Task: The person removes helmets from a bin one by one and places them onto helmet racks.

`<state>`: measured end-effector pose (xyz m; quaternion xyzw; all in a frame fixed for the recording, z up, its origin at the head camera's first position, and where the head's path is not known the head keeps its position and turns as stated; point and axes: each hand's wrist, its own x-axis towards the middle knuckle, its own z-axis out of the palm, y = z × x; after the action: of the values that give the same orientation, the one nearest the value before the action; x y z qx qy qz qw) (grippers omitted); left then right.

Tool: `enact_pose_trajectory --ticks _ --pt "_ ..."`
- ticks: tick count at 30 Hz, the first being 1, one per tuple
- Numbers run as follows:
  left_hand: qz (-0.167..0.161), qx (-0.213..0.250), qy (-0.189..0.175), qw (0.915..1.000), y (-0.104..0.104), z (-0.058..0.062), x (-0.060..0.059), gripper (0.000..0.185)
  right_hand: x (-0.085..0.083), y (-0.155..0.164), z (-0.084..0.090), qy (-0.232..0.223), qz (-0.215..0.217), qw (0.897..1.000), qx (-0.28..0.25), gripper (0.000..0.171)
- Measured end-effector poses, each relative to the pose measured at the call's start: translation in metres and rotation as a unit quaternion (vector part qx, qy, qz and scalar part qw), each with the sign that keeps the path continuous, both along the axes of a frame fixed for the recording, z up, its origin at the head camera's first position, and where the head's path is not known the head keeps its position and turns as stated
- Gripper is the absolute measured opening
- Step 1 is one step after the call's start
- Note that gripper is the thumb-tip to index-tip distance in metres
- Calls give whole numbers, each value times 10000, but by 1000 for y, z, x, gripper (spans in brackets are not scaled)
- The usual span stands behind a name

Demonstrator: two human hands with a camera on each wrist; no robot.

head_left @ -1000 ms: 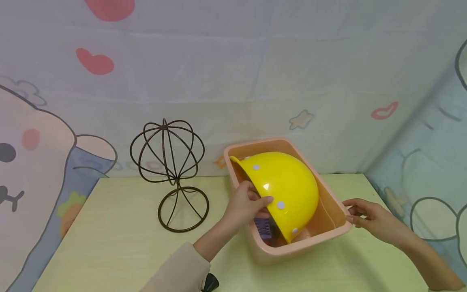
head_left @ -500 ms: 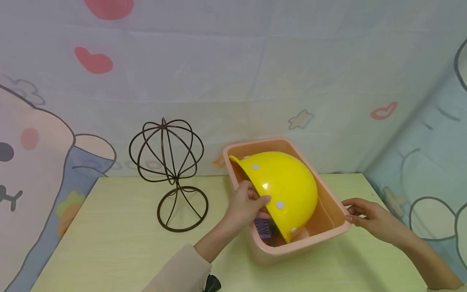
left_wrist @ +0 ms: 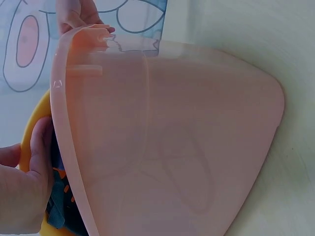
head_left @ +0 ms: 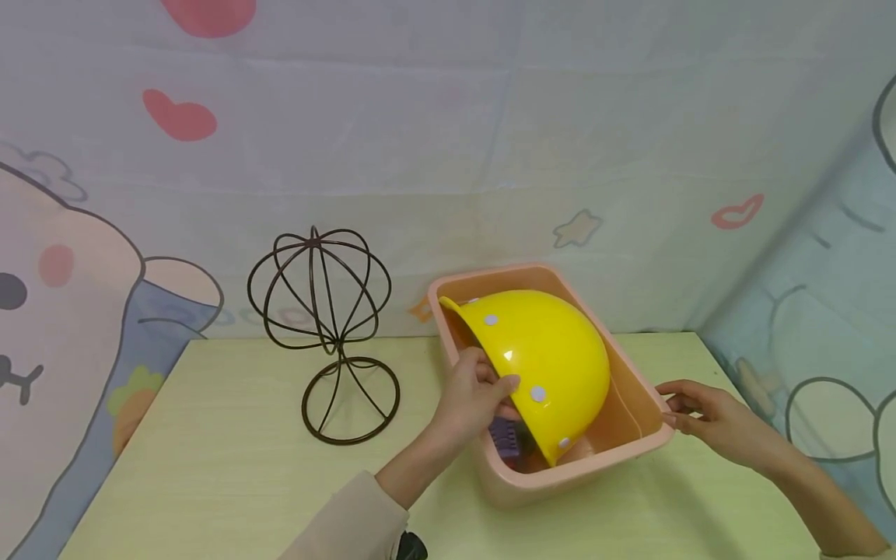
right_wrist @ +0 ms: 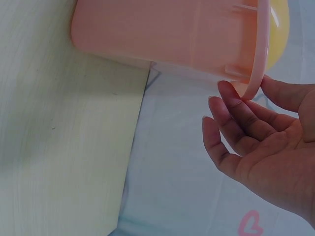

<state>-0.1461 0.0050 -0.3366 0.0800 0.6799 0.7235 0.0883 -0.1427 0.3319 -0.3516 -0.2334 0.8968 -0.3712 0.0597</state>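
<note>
A yellow helmet [head_left: 560, 350] with white dots lies tilted on its side in a pink plastic bin [head_left: 588, 468]. My left hand [head_left: 470, 397] pinches its rim, thumb on the outer shell and fingers inside. In the left wrist view, a dark strap or lining [left_wrist: 58, 206] with orange marks shows inside the helmet, next to the left hand [left_wrist: 24, 191]. At the bin's right front corner, my right hand [head_left: 717, 420] pinches the lip between thumb and fingers. The right wrist view shows this grip on the rim [right_wrist: 263, 44]. A purple ridged thing [head_left: 504, 437] is partly hidden below the helmet.
Left of the bin, a dark wire stand [head_left: 339, 344] with a round cage top and ring base stands on the pale table [head_left: 210, 451]. Printed cloth [head_left: 392, 140] hangs behind and at the sides. A small black object [head_left: 411, 547] shows by the left sleeve.
Both hands keep their grips, and helmet and bin stay in place. The left forearm and sleeve have shifted very slightly to the right.
</note>
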Motion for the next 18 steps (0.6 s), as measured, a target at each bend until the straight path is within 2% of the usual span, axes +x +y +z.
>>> enact_pose_trajectory --ticks 18 --pt "203 67 -52 9998 4 2 3 32 0 -1 0 78 26 10000 15 31"
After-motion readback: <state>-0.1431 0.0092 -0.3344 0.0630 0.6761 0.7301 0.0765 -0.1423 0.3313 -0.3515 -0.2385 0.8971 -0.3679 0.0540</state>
